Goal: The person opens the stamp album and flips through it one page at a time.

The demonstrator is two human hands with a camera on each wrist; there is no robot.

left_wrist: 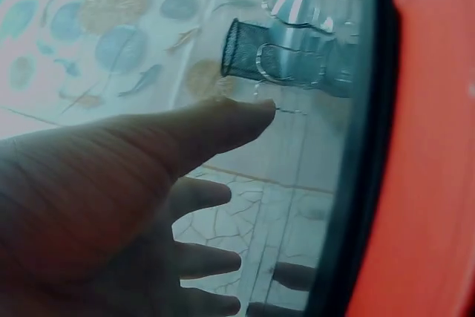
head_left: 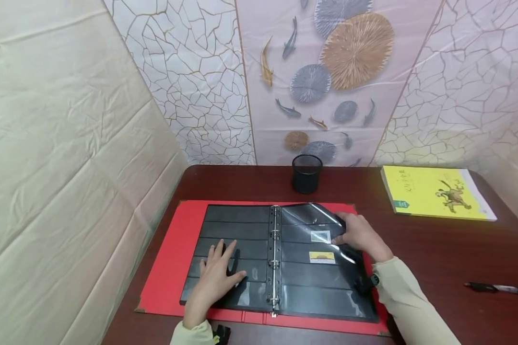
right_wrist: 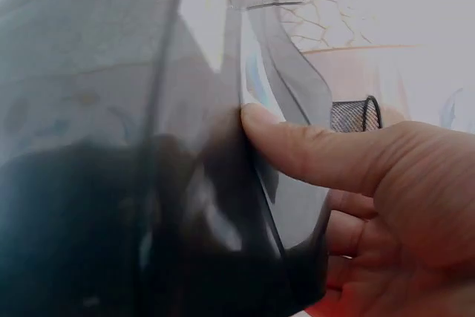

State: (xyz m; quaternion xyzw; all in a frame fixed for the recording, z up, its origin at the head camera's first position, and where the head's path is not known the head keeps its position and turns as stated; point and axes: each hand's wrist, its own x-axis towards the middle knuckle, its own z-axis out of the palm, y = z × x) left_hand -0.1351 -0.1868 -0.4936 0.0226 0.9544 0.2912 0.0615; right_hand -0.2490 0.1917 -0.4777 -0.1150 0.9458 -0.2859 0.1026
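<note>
A red ring-binder stamp album lies open on the table, its black pocket pages split by a metal ring spine. My left hand is spread over the left page, fingers straight; whether it presses on the page I cannot tell. At the outer edge of the right page, my right hand pinches the sheet, which bends up there. The right wrist view shows its thumb on the page's face and the fingers behind. A pale stamp and a yellow stamp sit in that page's pockets.
Behind the album stands a black mesh pen cup. A yellow book lies at the back right of the dark wooden table, and a black pen near the right edge. Patterned cloth hangs behind the table.
</note>
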